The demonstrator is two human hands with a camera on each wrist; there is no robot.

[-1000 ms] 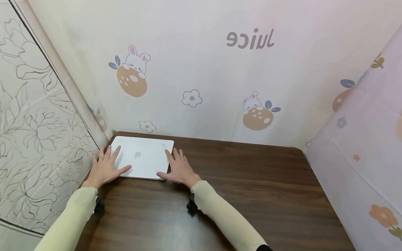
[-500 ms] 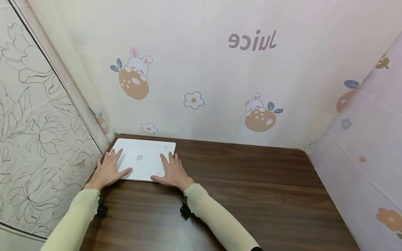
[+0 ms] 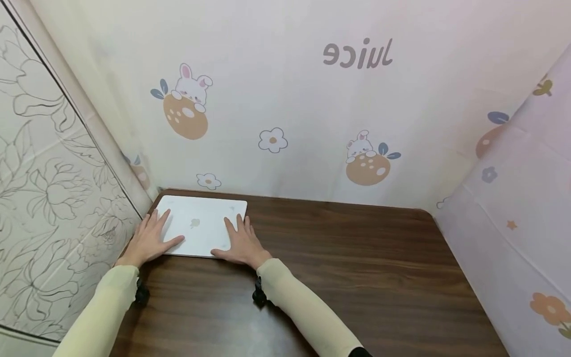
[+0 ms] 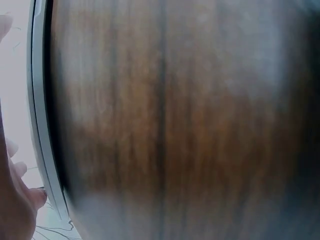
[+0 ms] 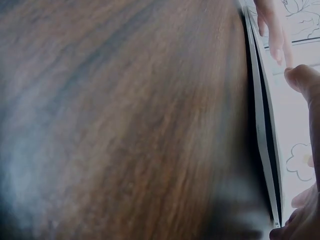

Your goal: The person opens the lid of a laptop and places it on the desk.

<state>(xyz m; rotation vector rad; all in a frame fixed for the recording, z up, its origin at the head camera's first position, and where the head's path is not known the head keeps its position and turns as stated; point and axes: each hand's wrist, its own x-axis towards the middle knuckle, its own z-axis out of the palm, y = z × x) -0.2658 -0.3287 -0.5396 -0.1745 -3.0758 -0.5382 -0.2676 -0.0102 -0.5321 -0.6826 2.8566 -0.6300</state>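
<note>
A silver laptop (image 3: 207,225) with an apple logo lies lid up at the far left corner of the table. My left hand (image 3: 148,242) rests with spread fingers over its left side, the thumb pointing inward across the lid. On the right part of the lid, my right hand (image 3: 243,245) lies with its fingers spread too, thumb near the front edge. From the left wrist, the laptop's front edge (image 4: 42,115) shows as a thin grey band beside the fingers. In the right wrist view a dark line runs between the base edge (image 5: 260,120) and the lid.
The dark wood-grain table (image 3: 357,258) stretches right and toward me. Behind it hangs a pale curtain (image 3: 303,99) printed with rabbits, flowers and mirrored lettering. A line-drawn flower panel (image 3: 58,208) borders the left side, another printed curtain (image 3: 526,223) the right.
My right hand has shifted left, from the laptop's right edge further onto its lid. The left hand stays about where it was, and the laptop keeps its place.
</note>
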